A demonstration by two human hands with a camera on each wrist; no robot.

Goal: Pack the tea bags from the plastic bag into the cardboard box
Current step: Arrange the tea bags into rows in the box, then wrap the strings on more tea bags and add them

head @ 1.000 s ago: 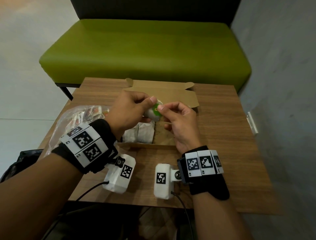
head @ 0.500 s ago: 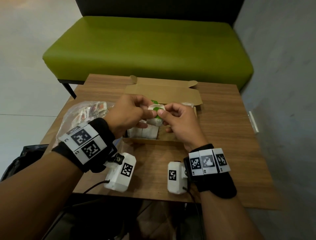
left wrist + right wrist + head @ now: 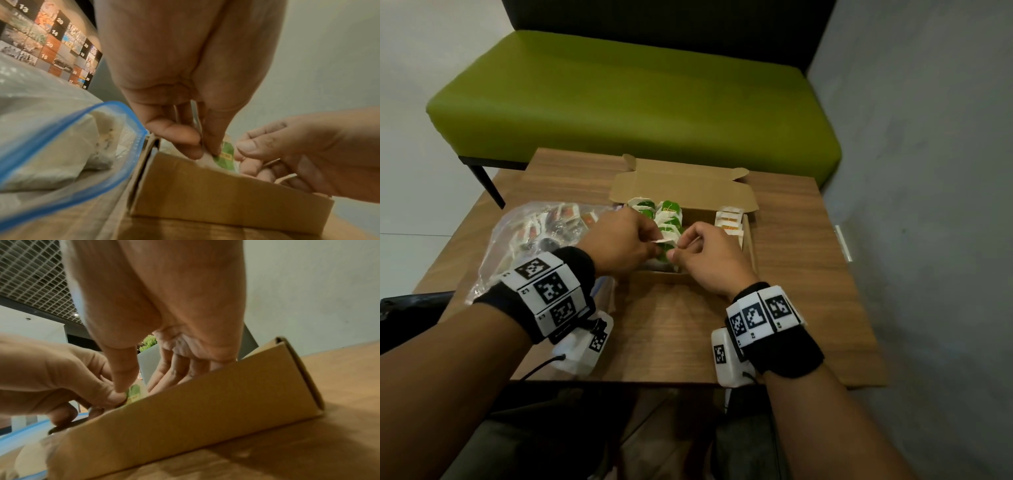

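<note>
The open cardboard box [image 3: 750, 246] lies mid-table with its lid [image 3: 681, 186] folded back. Rows of green-tagged tea bags [image 3: 671, 212] fill its left and middle, and orange-tagged ones [image 3: 729, 221] stand at its right end. My left hand [image 3: 654, 240] and right hand [image 3: 678, 248] meet over the box's near part, and both pinch one green-tagged tea bag [image 3: 666, 244]. In the left wrist view, my left thumb and forefinger nip that tea bag [image 3: 225, 155] just above the box wall [image 3: 226, 194]. In the right wrist view, my right thumb presses on the tea bag [image 3: 133, 394].
The clear plastic bag [image 3: 534, 236] with a blue zip edge [image 3: 68, 139] lies left of the box and holds several more tea bags. A green bench [image 3: 633, 96] stands behind the wooden table [image 3: 808, 274]. A grey wall runs along the right.
Both hands have lowered the green-tagged tea bag from above the box down into its near part. The head view has tilted, so the box's contents now show.
</note>
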